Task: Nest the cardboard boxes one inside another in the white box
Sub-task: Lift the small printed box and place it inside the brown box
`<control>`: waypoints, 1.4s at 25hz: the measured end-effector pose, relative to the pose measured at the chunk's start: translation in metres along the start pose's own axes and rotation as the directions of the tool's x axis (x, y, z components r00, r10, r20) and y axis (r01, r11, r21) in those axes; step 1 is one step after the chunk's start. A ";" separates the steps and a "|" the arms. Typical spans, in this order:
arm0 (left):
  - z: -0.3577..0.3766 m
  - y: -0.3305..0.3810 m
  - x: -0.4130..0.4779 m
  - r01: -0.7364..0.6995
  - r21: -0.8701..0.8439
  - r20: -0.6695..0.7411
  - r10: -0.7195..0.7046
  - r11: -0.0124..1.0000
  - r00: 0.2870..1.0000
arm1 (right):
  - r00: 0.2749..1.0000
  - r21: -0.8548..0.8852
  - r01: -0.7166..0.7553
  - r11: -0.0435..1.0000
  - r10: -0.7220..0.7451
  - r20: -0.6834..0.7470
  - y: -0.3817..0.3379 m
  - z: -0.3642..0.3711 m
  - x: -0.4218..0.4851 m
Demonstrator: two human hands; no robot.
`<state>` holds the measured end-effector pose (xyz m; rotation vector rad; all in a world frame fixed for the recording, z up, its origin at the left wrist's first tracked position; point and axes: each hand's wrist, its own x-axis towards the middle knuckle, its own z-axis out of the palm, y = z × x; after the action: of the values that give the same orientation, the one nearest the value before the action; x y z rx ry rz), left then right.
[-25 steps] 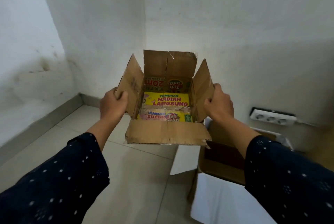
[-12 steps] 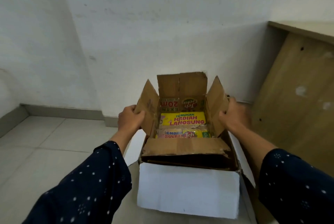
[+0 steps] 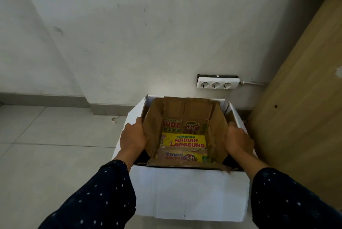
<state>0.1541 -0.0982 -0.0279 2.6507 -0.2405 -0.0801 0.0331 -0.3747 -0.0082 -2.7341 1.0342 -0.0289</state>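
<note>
Left hand: the left hand (image 3: 133, 138) is curled around the left flap of the brown cardboard box (image 3: 186, 134), fingers wrapped over the flap's outer face, thumb side toward the person.
Right hand: the right hand (image 3: 237, 141) grips the right flap the same way, fingers closed on the cardboard.
Brown box: held between the two hands, open side up, its flaps standing. Yellow and red printed panels show on its inner floor and far wall.
White box: the white box (image 3: 187, 191) sits on the tiled floor (image 3: 55, 145), and the brown box is sunk into its opening, with the white walls around it on every side.
Surroundings: a white power strip (image 3: 218, 84) is on the wall behind; a wooden panel (image 3: 303, 99) stands just to the right.
</note>
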 end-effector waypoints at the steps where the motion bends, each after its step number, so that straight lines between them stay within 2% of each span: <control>1: 0.002 -0.001 0.001 0.024 0.030 0.006 -0.025 0.999 1.000 | 1.000 -0.021 -0.007 1.000 0.008 0.010 0.002 0.006 0.000; 3: 0.003 -0.004 0.001 0.036 0.157 0.026 -0.041 0.987 0.999 | 0.999 -0.051 -0.007 0.999 0.009 0.041 0.006 0.013 0.000; 5: 0.003 -0.006 -0.001 -0.032 0.308 0.067 0.012 0.951 0.998 | 0.998 -0.146 0.015 0.989 -0.006 0.061 0.009 0.016 -0.001; 6: 0.003 -0.007 -0.003 -0.061 0.329 0.096 0.031 0.942 0.995 | 0.997 -0.219 0.039 0.975 -0.025 0.067 0.011 0.018 -0.003; 8: 0.004 -0.012 -0.008 -0.096 0.293 0.169 0.047 0.951 0.985 | 0.993 -0.280 0.060 0.958 -0.030 0.111 0.017 0.021 -0.006; 11: 0.008 -0.024 -0.025 -0.112 0.233 0.299 0.039 0.966 0.954 | 0.970 -0.179 0.011 0.984 0.033 0.242 0.030 0.027 -0.015; 14: 0.010 -0.031 -0.037 0.008 0.051 0.313 -0.024 0.999 0.950 | 0.946 -0.015 -0.170 0.985 0.167 0.278 0.041 0.032 -0.025; 16: 0.011 -0.031 -0.040 0.023 -0.041 0.315 -0.009 0.999 0.949 | 0.925 0.119 -0.304 0.945 0.264 0.272 0.043 0.038 -0.028; 17: 0.012 -0.030 -0.040 0.013 -0.057 0.312 0.005 0.998 0.950 | 0.929 0.155 -0.310 0.938 0.264 0.260 0.041 0.039 -0.027; 20: 0.010 -0.029 -0.031 0.020 -0.100 0.284 0.010 0.995 0.959 | 0.955 0.156 -0.217 0.964 0.176 0.239 0.033 0.040 -0.019; 24: 0.008 -0.037 -0.005 0.048 -0.082 0.272 -0.024 0.995 0.962 | 0.967 0.196 -0.169 0.966 0.124 0.224 0.014 0.045 0.000; 35: -0.008 -0.054 0.050 0.107 -0.042 0.292 -0.090 0.993 0.952 | 0.973 0.165 -0.131 0.978 0.095 0.208 -0.026 0.066 0.042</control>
<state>0.2129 -0.0566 -0.0467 2.5850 -0.1972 -0.5030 0.0875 -0.3704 -0.0694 -2.4560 1.0729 0.1609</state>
